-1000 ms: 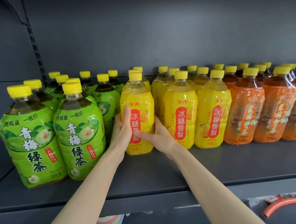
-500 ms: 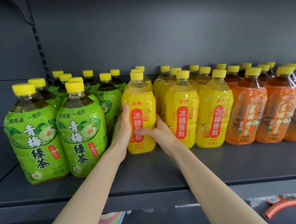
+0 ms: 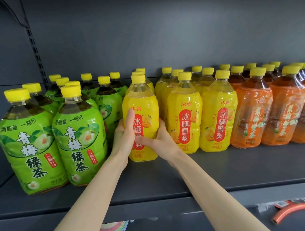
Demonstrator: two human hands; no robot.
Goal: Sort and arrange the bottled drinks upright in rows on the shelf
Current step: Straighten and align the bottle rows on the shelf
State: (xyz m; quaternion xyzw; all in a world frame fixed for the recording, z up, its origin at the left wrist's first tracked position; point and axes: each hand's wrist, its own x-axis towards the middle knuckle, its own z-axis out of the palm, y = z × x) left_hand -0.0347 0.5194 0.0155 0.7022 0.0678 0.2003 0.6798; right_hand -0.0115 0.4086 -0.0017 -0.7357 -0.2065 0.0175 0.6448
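From the head camera I look down at a dark grey shelf (image 3: 173, 180) packed with bottled drinks, all with yellow caps. Both hands reach forward and meet on one yellow bottle (image 3: 141, 101) directly ahead of me, near the middle of the shelf. It stands upright on the shelf, long axis vertical, label facing me, at the front of its own column. The left hand (image 3: 125, 136) wraps the bottle's left side, thumb pointing up across the label. The right hand (image 3: 162, 142) grips the lower right side, its thumb lying across the front. Both are closed around the bottle, neither reaching further than the other. Green bottles (image 3: 26, 146) stand just beside it on the left, two of them set further forward than the rest. More yellow bottles (image 3: 185, 112) stand just beside it on the right, then orange bottles (image 3: 250, 115) beyond. The held bottle's front sits roughly level with its yellow neighbours, with a narrow gap on each side. I judge the next move to be a small nudge or turn to line it up.
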